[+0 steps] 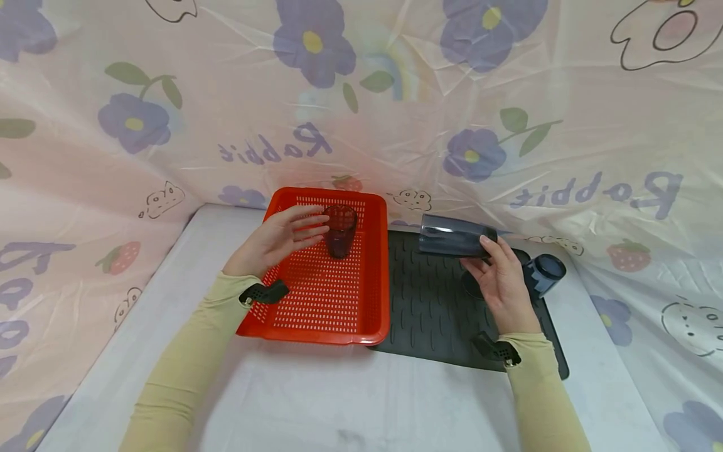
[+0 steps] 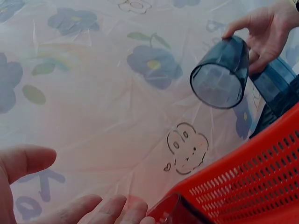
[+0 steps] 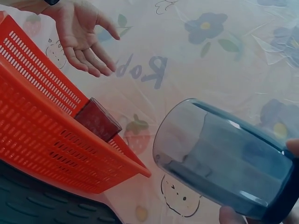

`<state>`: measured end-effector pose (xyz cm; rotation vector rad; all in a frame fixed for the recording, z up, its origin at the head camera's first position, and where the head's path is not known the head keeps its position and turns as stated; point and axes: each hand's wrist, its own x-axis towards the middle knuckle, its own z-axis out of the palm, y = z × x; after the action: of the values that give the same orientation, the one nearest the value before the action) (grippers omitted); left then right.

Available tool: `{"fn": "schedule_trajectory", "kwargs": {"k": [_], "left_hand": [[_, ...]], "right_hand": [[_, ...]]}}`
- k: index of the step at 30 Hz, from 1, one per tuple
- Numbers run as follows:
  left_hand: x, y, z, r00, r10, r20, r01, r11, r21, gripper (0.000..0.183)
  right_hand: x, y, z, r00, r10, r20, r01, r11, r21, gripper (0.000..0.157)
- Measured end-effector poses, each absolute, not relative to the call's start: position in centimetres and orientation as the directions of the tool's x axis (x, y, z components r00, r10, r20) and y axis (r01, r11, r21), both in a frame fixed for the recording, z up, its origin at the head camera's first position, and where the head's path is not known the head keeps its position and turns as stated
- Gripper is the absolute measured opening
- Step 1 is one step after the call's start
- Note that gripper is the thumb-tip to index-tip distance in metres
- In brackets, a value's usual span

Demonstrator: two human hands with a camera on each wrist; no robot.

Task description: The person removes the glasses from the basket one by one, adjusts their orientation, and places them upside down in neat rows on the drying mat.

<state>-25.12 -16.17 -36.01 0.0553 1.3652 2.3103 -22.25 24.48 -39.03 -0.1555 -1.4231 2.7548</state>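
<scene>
My right hand (image 1: 504,285) grips a transparent blue tumbler (image 1: 454,236) near its base, thumb on one side and fingers on the other. It lies tipped sideways above the dark ridged mat (image 1: 420,307), its mouth toward the left, and looks empty in the right wrist view. My left hand (image 1: 277,242) hovers over the red perforated basket (image 1: 310,336) with fingers spread and nothing held. Its fingertips overlap a second tumbler (image 1: 340,235) at the back of the basket, seen reddish against the plastic in the left wrist view.
Another blue tumbler (image 1: 546,274) stands at the mat's right edge, beside my right hand. A dark round shape (image 1: 471,285) is partly hidden behind that hand. The basket overlaps the mat's left side. A patterned plastic sheet (image 1: 361,138) rises behind the white table (image 1: 316,395).
</scene>
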Motion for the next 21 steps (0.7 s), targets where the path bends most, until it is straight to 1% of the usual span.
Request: {"fn": "schedule_trajectory", "kwargs": {"k": [4, 6, 8, 11, 15, 18, 21], "left_hand": [[-25.7, -16.7, -36.2, -0.904, 0.378, -0.201, -0.358, -0.409, 0.839, 0.051], [-26.1, -17.0, -36.3, -0.907, 0.369, -0.202, -0.359, -0.427, 0.830, 0.051], [-26.4, -17.2, -36.3, -0.910, 0.363, -0.201, -0.360, -0.448, 0.819, 0.051], [-26.9, -17.6, -36.2, -0.912, 0.354, -0.206, -0.365, -0.473, 0.802, 0.053], [-27.4, -17.8, -36.2, -0.921, 0.324, -0.216, -0.355, -0.469, 0.809, 0.054], [-27.7, -17.9, -36.1, -0.927, 0.303, -0.220, -0.344, -0.457, 0.820, 0.054], [-27.9, -17.9, -36.1, -0.931, 0.293, -0.217, -0.334, -0.447, 0.830, 0.053]], "right_hand": [[-22.1, 24.8, -39.0, -0.997, 0.075, -0.038, -0.013, -0.585, -0.811, 0.025], [-22.1, 24.9, -39.0, -0.997, 0.075, -0.020, -0.027, -0.575, -0.817, 0.027], [-22.0, 25.0, -38.9, -0.997, 0.079, -0.007, -0.038, -0.551, -0.834, 0.031], [-22.0, 25.1, -38.8, -0.996, 0.087, 0.003, -0.047, -0.514, -0.857, 0.043], [-22.0, 25.2, -38.6, -0.994, 0.106, 0.003, -0.051, -0.453, -0.890, 0.057], [-22.0, 25.2, -38.5, -0.993, 0.117, 0.008, -0.055, -0.404, -0.913, 0.060], [-21.9, 25.2, -38.4, -0.993, 0.118, 0.027, -0.068, -0.364, -0.929, 0.060]]}}
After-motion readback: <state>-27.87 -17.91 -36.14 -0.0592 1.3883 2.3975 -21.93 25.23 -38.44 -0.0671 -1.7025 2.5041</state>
